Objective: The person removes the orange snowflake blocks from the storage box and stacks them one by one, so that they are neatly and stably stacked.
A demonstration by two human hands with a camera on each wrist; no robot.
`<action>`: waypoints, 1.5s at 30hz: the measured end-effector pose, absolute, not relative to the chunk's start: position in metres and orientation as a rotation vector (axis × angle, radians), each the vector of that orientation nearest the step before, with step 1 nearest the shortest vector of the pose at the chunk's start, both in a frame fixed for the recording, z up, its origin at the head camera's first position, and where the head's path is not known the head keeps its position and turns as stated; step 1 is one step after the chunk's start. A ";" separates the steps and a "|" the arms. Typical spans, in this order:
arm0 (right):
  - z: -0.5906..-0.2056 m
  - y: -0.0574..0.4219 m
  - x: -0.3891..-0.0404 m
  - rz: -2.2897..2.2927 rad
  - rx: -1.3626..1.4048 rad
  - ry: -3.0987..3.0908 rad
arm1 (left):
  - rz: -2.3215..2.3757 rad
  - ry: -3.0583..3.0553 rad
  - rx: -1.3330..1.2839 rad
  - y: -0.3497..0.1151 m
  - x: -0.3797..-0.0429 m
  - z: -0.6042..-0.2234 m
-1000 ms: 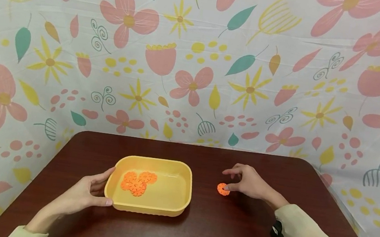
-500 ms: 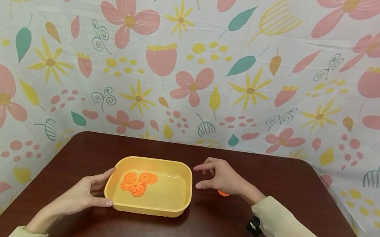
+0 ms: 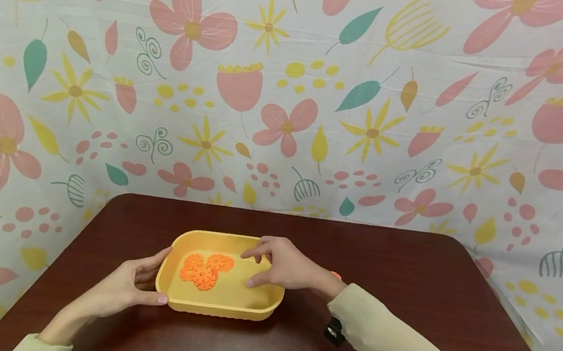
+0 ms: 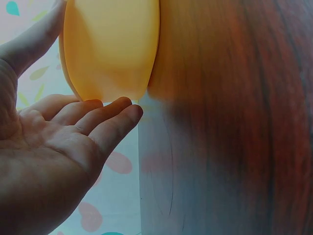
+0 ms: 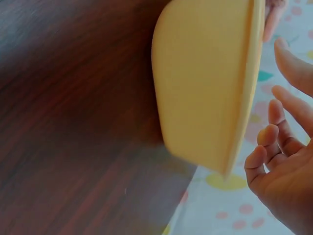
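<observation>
A yellow plastic basin (image 3: 222,312) stands on the dark table, with several orange flower-shaped discs (image 3: 204,277) lying together in its left half. My left hand (image 3: 122,285) holds the basin's left end, thumb at the near corner and fingers along the outer wall; the left wrist view has the fingertips right at the wall. Over the basin's right part is my right hand (image 3: 286,265), thumb and fingers spread apart with nothing between them. In the right wrist view, this hand (image 5: 288,147) is beside the rim. Behind the right wrist, one orange disc (image 3: 335,275) is mostly hidden.
The brown wooden table (image 3: 399,248) extends on all sides of the basin. A white cloth (image 3: 293,83) printed with flowers and leaves hangs behind it. A black strap device (image 3: 334,331) sits at the right sleeve.
My right hand has moved left from the loose orange disc to above the basin's right side, leaving that disc on the table. The left hand and basin have stayed in place.
</observation>
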State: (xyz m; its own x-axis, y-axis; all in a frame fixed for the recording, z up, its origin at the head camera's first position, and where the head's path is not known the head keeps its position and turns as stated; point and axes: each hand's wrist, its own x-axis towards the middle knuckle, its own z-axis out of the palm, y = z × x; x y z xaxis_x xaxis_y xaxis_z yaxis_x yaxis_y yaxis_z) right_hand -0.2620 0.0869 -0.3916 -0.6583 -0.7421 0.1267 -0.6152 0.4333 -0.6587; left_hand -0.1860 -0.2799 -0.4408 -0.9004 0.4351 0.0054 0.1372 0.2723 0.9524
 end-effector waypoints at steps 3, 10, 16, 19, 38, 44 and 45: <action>-0.395 0.074 -0.261 -1.024 -1.212 2.470 | 1.673 2.287 0.531 -0.280 -0.186 -0.441; -0.407 0.051 -0.266 -0.959 -1.230 2.463 | 1.659 2.288 0.548 -0.279 -0.186 -0.440; -0.415 0.035 -0.272 -0.937 -1.191 2.460 | 1.654 2.291 0.550 -0.279 -0.187 -0.439; -0.419 0.028 -0.274 -0.921 -1.196 2.464 | 1.653 2.293 0.547 -0.278 -0.187 -0.438; -0.435 0.005 -0.284 -0.841 -1.208 2.503 | 1.651 2.294 0.539 -0.279 -0.186 -0.435; -0.437 0.002 -0.284 -0.824 -1.217 2.507 | 1.655 2.291 0.546 -0.280 -0.185 -0.435; -0.437 0.001 -0.284 -0.827 -1.215 2.506 | 1.658 2.290 0.546 -0.280 -0.185 -0.435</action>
